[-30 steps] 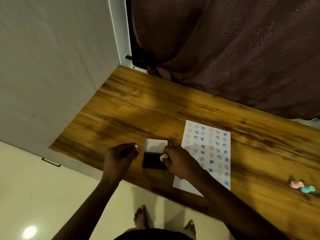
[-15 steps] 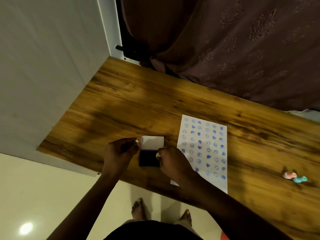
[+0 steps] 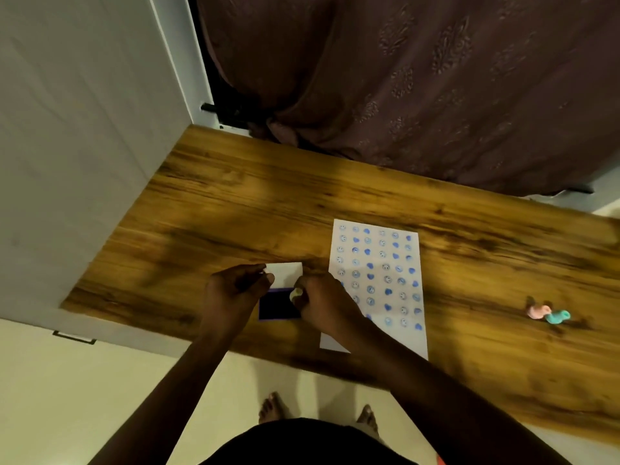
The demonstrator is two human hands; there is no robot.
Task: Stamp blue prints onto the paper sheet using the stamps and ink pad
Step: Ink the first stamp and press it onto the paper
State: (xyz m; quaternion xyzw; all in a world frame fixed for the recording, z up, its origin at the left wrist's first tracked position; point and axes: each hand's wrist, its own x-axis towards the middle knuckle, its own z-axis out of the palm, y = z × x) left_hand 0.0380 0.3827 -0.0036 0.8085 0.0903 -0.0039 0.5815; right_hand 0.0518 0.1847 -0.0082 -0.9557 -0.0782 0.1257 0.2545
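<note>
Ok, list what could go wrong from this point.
1. The paper sheet overhangs the table's near edge under the right forearm; moving that arm could drag it.
2. The right hand holds a stamp over the ink pad; over-inking might blur prints.

- No words, brand names or numbers can be read anywhere.
- Only blue smiley-face and heart prints are seen on the white paper sheet (image 3: pixel 379 283).

Paper sheet (image 3: pixel 379 280) near-left part hidden under right hand (image 3: pixel 322 307); prints blurred; ink pad (image 3: pixel 276 308) partly covered
</note>
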